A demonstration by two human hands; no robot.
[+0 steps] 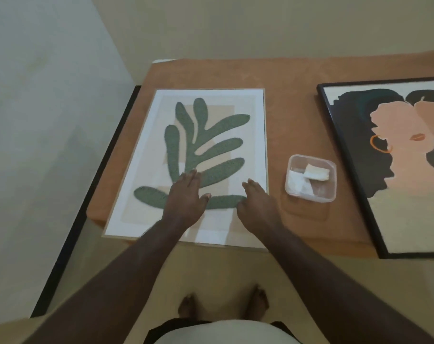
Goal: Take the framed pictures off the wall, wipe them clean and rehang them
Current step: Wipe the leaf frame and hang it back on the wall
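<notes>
nearest, 2 bare feet [223, 305] stand on the floor at the table edge. left hand [186, 194] and right hand [257, 202] lie with straight fingers over the lower part of the leaf picture [186, 165], gripping nothing. this pale-framed green leaf print lies flat on the orange-covered table [293, 115], overhanging its near edge. right of it sits a clear tub [310, 178] holding folded white wipes [301, 183]; beyond that, a black-framed portrait picture [397, 170] lies flat, cut off at the view's edge.

Both hands, left hand [186, 197] and right hand [257, 202], lie flat on the leaf picture [211, 125].
</notes>
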